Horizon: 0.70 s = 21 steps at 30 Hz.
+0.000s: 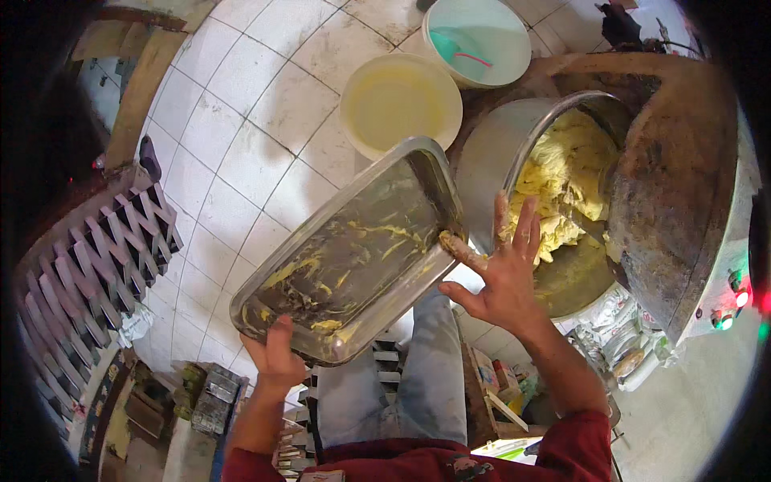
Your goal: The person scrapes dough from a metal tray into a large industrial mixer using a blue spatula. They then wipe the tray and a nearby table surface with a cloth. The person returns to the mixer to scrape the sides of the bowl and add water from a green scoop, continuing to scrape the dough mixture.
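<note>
My left hand (277, 359) is closed on the near left corner of a rectangular metal tray (277, 261), thumb over the rim. The tray is held tilted above the floor, its inside smeared with yellow dough residue. My right hand (504, 289) is open with its fingers spread. One fingertip, coated in dough, touches the tray's right inner edge. Just beyond that hand, a large steel mixing bowl (494, 149) lies tipped with its mouth to the right. Pale yellow dough (566, 165) fills part of the bowl.
A stained brown machine body (679, 185) with lit buttons stands at the right. Two white tubs sit at the back: one with yellowish liquid (401, 104), one with a teal item (458, 52). Metal slatted racks (96, 273) are at left. Plastic bags (622, 337) lie below the bowl.
</note>
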Tool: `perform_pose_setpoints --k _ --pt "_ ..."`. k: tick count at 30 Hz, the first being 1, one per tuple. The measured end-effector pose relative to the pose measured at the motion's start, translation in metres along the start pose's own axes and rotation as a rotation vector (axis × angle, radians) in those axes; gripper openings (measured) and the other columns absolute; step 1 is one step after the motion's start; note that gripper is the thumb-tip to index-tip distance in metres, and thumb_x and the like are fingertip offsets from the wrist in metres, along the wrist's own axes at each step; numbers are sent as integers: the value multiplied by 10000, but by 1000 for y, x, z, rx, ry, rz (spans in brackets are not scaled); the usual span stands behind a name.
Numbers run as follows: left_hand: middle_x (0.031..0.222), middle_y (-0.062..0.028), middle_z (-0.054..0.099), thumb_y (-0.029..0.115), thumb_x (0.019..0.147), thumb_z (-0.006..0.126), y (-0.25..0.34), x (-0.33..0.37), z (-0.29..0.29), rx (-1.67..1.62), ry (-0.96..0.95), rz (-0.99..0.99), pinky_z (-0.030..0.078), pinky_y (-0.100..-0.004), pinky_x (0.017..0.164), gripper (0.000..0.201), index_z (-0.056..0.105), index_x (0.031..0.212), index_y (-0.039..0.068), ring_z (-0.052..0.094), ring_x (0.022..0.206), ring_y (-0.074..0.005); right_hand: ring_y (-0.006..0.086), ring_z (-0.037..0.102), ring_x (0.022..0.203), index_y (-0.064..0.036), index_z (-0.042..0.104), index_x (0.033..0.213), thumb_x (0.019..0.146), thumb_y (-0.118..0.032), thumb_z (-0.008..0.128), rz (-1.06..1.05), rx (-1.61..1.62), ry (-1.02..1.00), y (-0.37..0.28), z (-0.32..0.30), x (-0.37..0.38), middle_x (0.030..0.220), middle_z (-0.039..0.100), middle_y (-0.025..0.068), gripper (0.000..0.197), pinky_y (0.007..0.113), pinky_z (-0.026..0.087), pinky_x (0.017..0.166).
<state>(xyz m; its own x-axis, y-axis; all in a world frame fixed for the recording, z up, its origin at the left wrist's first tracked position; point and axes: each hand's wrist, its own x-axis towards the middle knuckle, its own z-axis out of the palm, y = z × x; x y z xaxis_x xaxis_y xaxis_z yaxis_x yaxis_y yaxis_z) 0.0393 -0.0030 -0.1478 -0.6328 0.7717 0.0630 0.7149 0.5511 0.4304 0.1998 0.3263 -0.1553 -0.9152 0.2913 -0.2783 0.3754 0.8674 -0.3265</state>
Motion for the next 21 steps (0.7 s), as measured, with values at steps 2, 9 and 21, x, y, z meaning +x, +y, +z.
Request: perform_pose_setpoints --k 2,9,21 --pt "1212 -172 587 33 900 517 -11 13 -18 -791 -200 -654 448 -396 972 359 512 1248 -57 573 1091 -252 586 63 1462 -375 610 1360 839 -675 624 -84 -17 -67 1 -2 1 1630 181 238 601 710 56 1140" --pt "1125 -170 634 80 896 543 -51 73 -60 -714 -555 -723 501 -372 892 440 461 1297 -81 617 993 -220 561 103 1468 -346 660 1270 811 -708 621 -250 -19 -66 -10 -7 30 1625 254 158 586 751 88 1110" --pt "733 -249 620 145 815 537 -26 197 -39 -552 -1311 -116 495 -436 652 254 597 916 -79 622 657 -348 393 125 1522 -375 596 1361 828 -657 596 -524 28 -21 -52 2 57 1634 275 -23 603 698 20 1167"
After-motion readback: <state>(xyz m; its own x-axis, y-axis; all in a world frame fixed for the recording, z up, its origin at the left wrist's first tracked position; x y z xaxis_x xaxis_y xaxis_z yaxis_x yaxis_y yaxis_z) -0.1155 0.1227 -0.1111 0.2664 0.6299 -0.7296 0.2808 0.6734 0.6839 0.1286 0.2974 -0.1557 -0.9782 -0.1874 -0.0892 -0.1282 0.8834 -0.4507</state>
